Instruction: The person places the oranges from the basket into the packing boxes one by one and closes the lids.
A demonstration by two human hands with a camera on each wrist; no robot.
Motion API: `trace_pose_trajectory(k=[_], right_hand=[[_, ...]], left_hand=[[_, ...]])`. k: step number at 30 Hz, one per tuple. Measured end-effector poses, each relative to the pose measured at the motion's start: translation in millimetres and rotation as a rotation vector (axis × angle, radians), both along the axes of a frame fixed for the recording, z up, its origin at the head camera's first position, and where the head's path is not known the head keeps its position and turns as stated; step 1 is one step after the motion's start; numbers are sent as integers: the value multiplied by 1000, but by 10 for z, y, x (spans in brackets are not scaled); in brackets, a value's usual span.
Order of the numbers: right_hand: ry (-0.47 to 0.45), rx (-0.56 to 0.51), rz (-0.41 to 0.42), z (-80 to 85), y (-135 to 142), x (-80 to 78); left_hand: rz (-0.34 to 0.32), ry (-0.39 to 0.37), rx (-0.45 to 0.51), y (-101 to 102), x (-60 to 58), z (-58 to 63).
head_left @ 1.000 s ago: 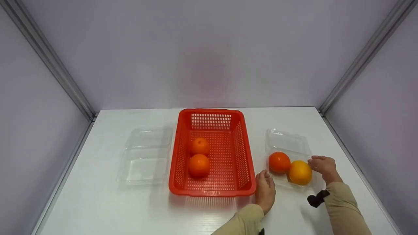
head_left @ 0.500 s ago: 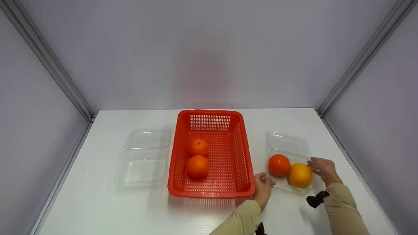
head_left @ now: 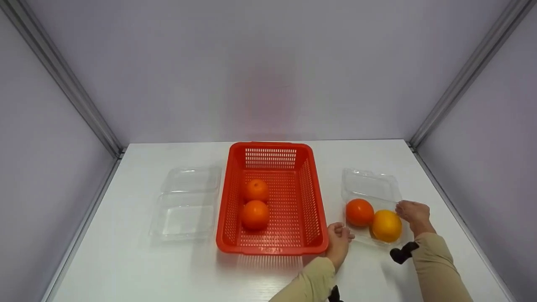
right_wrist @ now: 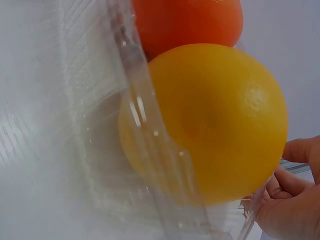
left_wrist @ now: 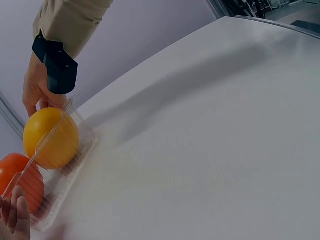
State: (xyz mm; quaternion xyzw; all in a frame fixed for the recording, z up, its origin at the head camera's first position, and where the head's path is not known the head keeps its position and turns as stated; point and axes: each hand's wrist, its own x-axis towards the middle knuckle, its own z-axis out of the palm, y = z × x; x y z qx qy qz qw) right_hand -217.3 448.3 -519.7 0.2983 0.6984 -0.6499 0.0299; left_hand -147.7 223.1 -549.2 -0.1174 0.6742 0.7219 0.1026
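On the right of the white table lies a clear plastic clamshell container [head_left: 371, 186], lid folded back. Its base holds a red-orange orange [head_left: 359, 212] and a yellow-orange orange [head_left: 387, 225], side by side. My right hand [head_left: 414, 213] is at the container's right edge beside the yellow-orange fruit. In the right wrist view its fingers [right_wrist: 290, 185] curl at the clear rim, pinching it. My left hand [head_left: 338, 243] is between the red basket and the container's left edge. In the left wrist view its fingers [left_wrist: 20, 215] rest near the rim, bent only slightly.
A red perforated basket [head_left: 314, 201] stands mid-table with two oranges [head_left: 255, 214] along its left side. Left of it, a second clear clamshell container [head_left: 186, 214] lies open. Pale walls [head_left: 268, 75] enclose the table's back and sides.
My left hand has shifted slightly left, its fingers turning toward the container. My right hand's fingers have drawn together at the container's right edge. The fruit keeps its place.
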Motion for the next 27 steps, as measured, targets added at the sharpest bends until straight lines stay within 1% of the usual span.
trace_pose_trajectory(k=[6,10,14,17,24,27], right_hand=[[-15,21,-36,25,-9,1],[-4,-2,-76,33,-4,-2],[6,-29,-104,39,-4,-3],[-1,-15,-111,35,-8,-4],[-12,49,-114,18,16,13],[0,56,-127,14,39,21]], left_hand=[[7,-31,-29,8,11,13],[17,-38,-30,21,6,19],[13,-69,-29,20,6,26],[6,-88,-33,18,8,33],[5,-75,-35,45,17,42],[-2,-69,-40,56,24,51]])
